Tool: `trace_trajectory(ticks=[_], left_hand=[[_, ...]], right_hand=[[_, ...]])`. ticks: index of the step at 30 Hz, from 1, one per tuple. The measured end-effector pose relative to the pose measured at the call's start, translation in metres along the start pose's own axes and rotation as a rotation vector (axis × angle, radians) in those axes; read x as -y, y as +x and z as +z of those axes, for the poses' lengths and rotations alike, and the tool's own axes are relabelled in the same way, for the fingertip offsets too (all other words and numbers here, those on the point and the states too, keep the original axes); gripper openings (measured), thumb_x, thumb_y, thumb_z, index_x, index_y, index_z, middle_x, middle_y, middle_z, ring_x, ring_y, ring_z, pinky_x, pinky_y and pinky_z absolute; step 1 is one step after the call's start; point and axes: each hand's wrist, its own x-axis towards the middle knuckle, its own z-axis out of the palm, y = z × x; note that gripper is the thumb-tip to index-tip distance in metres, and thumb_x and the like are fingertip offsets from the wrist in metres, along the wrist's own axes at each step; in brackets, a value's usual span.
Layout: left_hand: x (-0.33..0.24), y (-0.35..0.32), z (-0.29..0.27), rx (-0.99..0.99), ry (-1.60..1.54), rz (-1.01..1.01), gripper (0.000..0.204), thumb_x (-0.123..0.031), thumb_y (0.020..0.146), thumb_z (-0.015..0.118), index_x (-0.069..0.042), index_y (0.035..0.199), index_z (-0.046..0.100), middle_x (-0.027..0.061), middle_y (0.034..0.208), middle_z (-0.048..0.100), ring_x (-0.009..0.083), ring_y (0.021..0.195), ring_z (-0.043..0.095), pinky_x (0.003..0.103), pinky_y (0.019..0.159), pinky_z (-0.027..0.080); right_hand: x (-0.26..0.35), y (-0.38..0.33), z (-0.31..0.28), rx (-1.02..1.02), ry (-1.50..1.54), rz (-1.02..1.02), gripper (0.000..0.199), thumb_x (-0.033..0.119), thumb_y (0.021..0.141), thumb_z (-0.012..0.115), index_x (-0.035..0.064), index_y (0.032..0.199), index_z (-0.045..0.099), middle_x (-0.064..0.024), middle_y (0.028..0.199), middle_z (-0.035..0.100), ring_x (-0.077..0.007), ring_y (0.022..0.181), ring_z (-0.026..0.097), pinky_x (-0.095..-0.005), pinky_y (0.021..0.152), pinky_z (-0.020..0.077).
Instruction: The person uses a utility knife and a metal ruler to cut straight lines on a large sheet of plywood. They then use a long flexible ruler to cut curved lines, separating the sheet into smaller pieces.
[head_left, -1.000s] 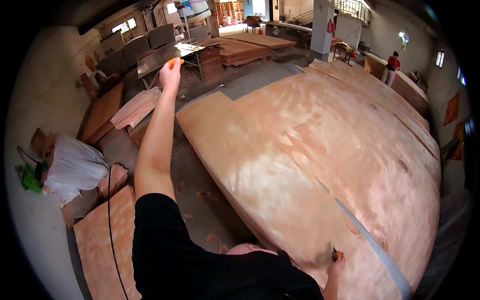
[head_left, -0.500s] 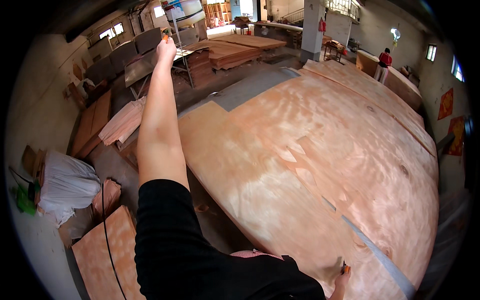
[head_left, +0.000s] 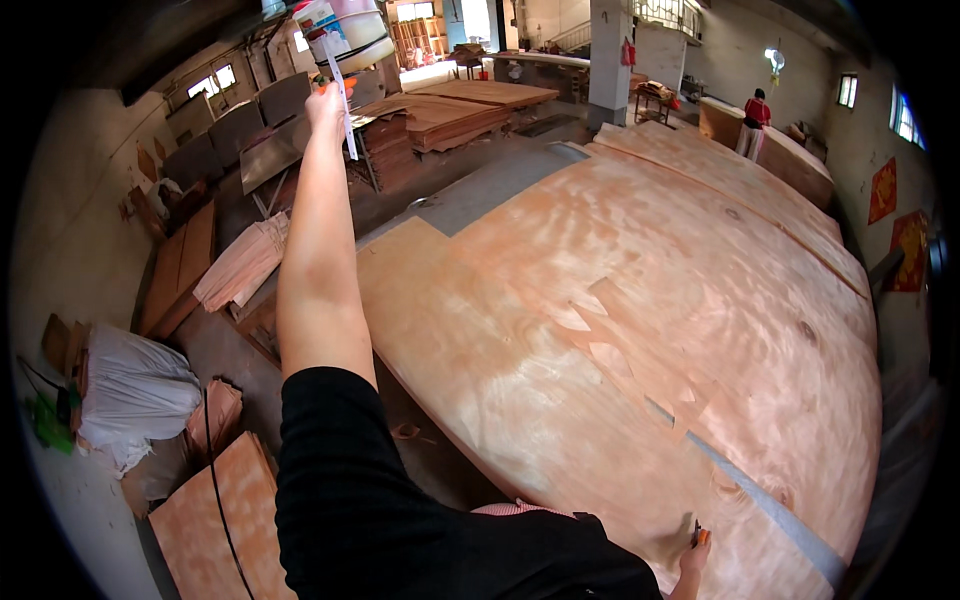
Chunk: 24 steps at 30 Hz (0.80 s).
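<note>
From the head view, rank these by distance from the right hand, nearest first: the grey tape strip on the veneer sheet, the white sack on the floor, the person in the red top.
1. Grey tape strip, beside the right hand.
2. White sack, far left.
3. Person in the red top, far back right.

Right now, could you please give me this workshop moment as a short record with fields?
Setting: workshop with stacked wood sheets
Left hand: raised at arm's length, pinching the end of a pale tape strip that hangs from the fingers
Right hand: low at the near edge of the veneer sheet, gripping a small orange-tipped tool
Veneer sheet: large, reddish, patched, with grey tape along a seam
Nearby: white sack on the left; a person in red far off
</note>
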Motion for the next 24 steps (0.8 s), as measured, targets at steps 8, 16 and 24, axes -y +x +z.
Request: trace_trajectory(ticks=[8, 16, 24], left_hand=[[-0.018, -0.004, -0.032, -0.569, -0.352, -0.195, 0.012, -0.006, 0.072, 0.057, 0.003, 0.068, 0.064, 0.0102, 0.061, 0.059, 0.0184, 0.049, 0.054, 0.029, 0.043, 0.041], [-0.008, -0.080, -0.054, -0.922, -0.157, -0.321, 0.015, -0.007, 0.076, 0.052, 0.005, 0.077, 0.061, 0.0127, 0.068, 0.061, 0.0220, 0.058, 0.059, 0.028, 0.051, 0.046], [0.041, -0.062, -0.141, -0.711, 0.775, -0.167, 0.030, -0.028, 0.076, 0.060, 0.002, 0.076, 0.063, 0.0140, 0.076, 0.064, 0.0253, 0.067, 0.062, 0.035, 0.060, 0.048]], right_hand=[[-0.014, 0.005, 0.003, 0.018, -0.033, -0.019, 0.049, 0.001, 0.079, 0.043, 0.0004, 0.128, 0.035, -0.0152, 0.138, 0.026, -0.0307, 0.126, 0.026, -0.0343, 0.103, 0.0265], [-0.026, 0.005, 0.009, -0.045, -0.094, -0.073, 0.051, 0.000, 0.078, 0.042, 0.0048, 0.128, 0.036, -0.0115, 0.137, 0.028, -0.0301, 0.124, 0.029, -0.0343, 0.100, 0.0314], [-0.012, -0.004, -0.001, 0.019, -0.017, -0.030, 0.054, -0.005, 0.075, 0.041, 0.0042, 0.128, 0.037, -0.0114, 0.137, 0.028, -0.0287, 0.126, 0.026, -0.0340, 0.103, 0.0276]])
